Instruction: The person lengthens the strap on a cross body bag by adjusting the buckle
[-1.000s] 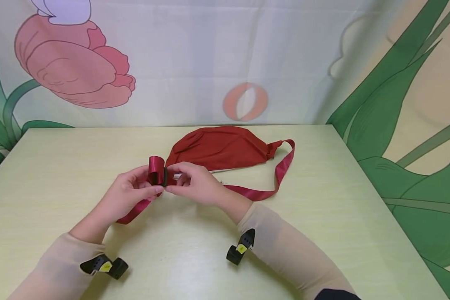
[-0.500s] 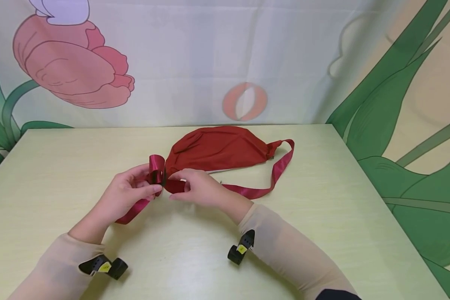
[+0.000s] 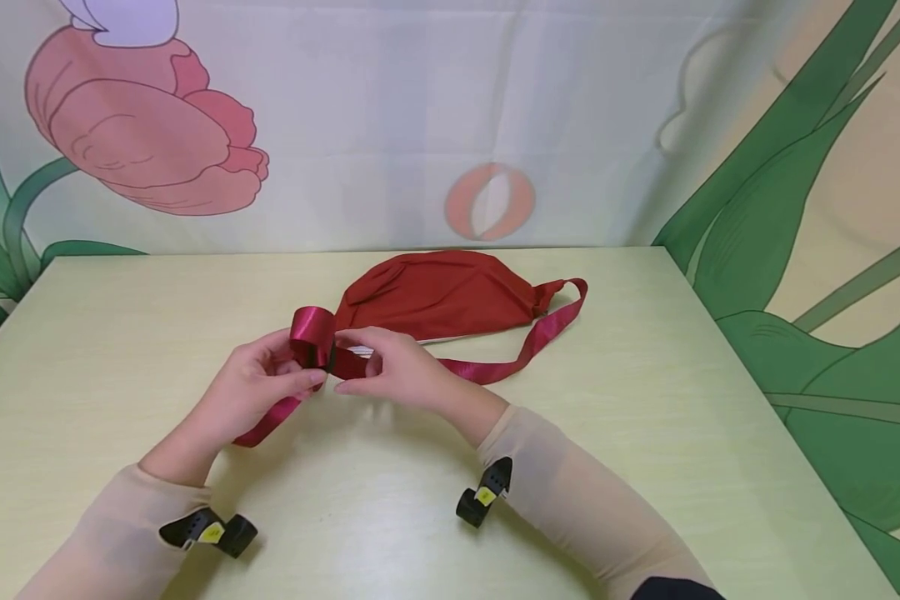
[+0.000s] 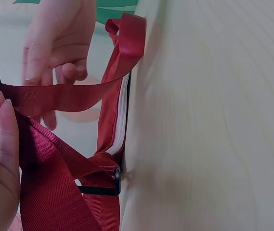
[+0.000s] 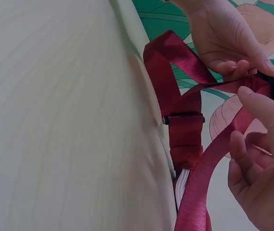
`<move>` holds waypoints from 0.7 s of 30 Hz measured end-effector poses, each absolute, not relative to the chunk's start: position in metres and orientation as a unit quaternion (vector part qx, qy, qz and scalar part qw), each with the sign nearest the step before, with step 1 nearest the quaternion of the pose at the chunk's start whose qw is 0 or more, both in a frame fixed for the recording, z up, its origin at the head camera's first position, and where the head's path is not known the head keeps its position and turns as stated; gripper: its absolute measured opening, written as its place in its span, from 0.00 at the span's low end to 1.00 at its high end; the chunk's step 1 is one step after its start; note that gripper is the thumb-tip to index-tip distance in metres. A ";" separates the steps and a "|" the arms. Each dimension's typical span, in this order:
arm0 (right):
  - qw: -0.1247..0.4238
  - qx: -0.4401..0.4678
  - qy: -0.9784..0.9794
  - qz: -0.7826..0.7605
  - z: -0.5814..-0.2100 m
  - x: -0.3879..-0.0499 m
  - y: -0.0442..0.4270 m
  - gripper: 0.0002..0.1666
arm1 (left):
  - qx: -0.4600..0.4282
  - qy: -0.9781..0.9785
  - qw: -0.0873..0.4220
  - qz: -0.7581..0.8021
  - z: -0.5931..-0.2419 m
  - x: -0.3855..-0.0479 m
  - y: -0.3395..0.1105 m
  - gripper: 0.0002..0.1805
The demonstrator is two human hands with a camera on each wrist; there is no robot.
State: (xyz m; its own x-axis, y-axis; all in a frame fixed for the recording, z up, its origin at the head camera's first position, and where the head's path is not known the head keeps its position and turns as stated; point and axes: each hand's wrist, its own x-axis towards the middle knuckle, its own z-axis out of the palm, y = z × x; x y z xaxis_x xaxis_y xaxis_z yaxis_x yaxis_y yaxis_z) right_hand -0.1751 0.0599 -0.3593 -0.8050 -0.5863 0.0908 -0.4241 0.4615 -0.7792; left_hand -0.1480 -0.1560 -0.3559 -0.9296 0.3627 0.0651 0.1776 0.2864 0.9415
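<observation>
A red waist bag [image 3: 438, 292] lies at the back of the table, its shiny dark-red strap [image 3: 487, 371] running from its right end to the hands. My left hand [image 3: 251, 387] pinches the strap at a black slide buckle [image 3: 331, 358], where the strap stands up in a loop [image 3: 312, 329]. My right hand [image 3: 397, 367] is just right of the buckle, its thumb and fingers spread around the strap without clearly gripping it. In the left wrist view, the right hand [image 4: 59, 43] shows relaxed fingers behind the strap. A second black slider [image 4: 98, 188] sits near the bag's end.
The pale wood-grain table [image 3: 360, 517] stands against a printed backdrop [image 3: 360, 125] with flowers and leaves. A white zipper [image 4: 120, 115] runs along the bag's edge. Small black cameras [image 3: 236, 536] are strapped to both sleeves.
My right hand let go beside the buckle, drew back and came close again. The strap's loop is wider, and its right-hand stretch has shifted left and up. My left hand stays in place.
</observation>
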 end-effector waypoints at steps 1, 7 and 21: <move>0.093 -0.299 0.856 -0.412 -0.360 -0.175 0.060 0.38 | 0.169 0.798 0.080 0.573 -0.356 -0.148 -0.156 0.24; 0.086 -0.309 0.867 -0.381 -0.361 -0.175 0.061 0.30 | 0.164 0.794 0.079 0.580 -0.355 -0.148 -0.157 0.23; 0.094 -0.314 0.843 -0.426 -0.361 -0.175 0.061 0.36 | 0.170 0.794 0.078 0.579 -0.354 -0.144 -0.153 0.21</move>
State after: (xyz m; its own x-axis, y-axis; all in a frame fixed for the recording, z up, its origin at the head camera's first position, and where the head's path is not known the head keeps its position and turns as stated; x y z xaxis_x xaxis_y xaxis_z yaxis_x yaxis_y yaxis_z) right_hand -0.1746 0.0607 -0.3611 -0.7852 -0.6095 0.1093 -0.4495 0.4396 -0.7776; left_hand -0.1445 -0.1530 -0.3542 -0.9298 0.3608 0.0725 0.1791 0.2716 0.9456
